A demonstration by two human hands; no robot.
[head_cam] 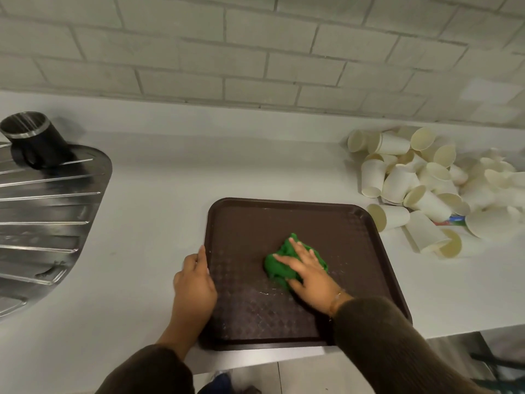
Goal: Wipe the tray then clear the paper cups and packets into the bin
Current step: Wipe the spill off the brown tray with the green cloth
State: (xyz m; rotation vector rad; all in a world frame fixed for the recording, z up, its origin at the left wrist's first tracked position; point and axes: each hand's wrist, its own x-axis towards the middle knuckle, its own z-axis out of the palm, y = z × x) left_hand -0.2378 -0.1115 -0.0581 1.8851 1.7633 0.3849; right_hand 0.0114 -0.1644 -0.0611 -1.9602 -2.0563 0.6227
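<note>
A dark brown tray (335,223) lies flat on the white counter near its front edge. My right hand (311,273) presses a crumpled green cloth (279,264) onto the middle of the tray, fingers spread over it. My left hand (194,284) grips the tray's left rim. A heap of white paper cups (426,183) lies tumbled on the counter to the right of the tray, and a coloured packet (451,220) peeks out among them. No bin shows in the view.
A steel draining board (48,223) sits at the left with a black mug (34,140) standing on it. A tiled wall (255,52) backs the counter. The counter's front edge runs just below the tray, with floor beyond.
</note>
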